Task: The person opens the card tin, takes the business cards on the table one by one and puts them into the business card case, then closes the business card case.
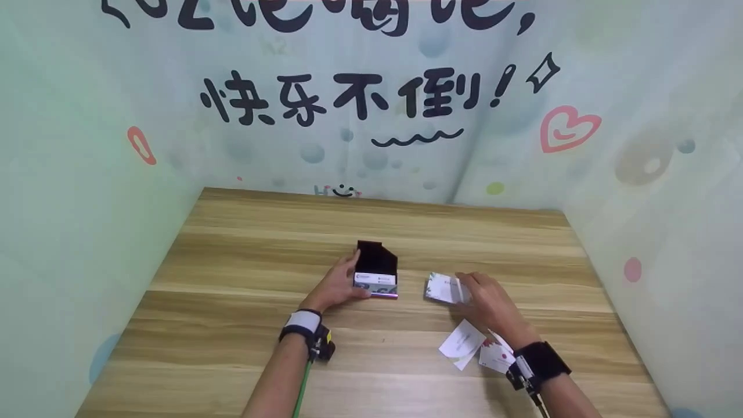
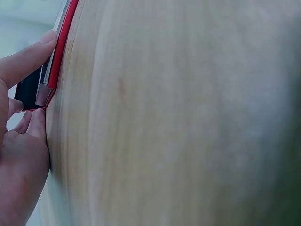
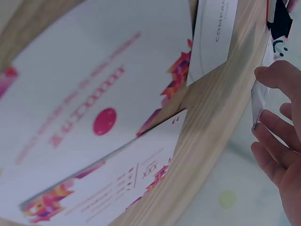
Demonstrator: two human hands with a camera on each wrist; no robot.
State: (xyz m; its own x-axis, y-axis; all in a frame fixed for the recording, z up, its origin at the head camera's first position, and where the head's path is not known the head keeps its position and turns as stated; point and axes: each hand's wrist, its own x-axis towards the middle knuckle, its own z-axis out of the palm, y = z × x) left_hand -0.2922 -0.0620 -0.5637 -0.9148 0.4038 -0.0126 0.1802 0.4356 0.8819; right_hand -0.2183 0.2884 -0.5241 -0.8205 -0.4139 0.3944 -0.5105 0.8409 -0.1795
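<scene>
My left hand (image 1: 336, 285) grips a small business card holder (image 1: 376, 258) at its left side, thumb at the front and fingers farther back. The holder is black inside, with white and grey cards (image 1: 375, 283) at its front; the left wrist view shows its red edge (image 2: 63, 47). To the right, my right hand (image 1: 490, 299) pinches white business cards (image 1: 442, 288) with a leafy corner print between thumb and fingers. Edge-on in the right wrist view, these cards (image 3: 258, 101) show little of their faces, and their exact number is unclear.
Loose business cards lie on the wooden table (image 1: 244, 261) by my right wrist: a white one (image 1: 462, 339) and one with a red floral print (image 1: 496, 355). Printed fabric walls (image 1: 348, 162) border the table at the back and both sides.
</scene>
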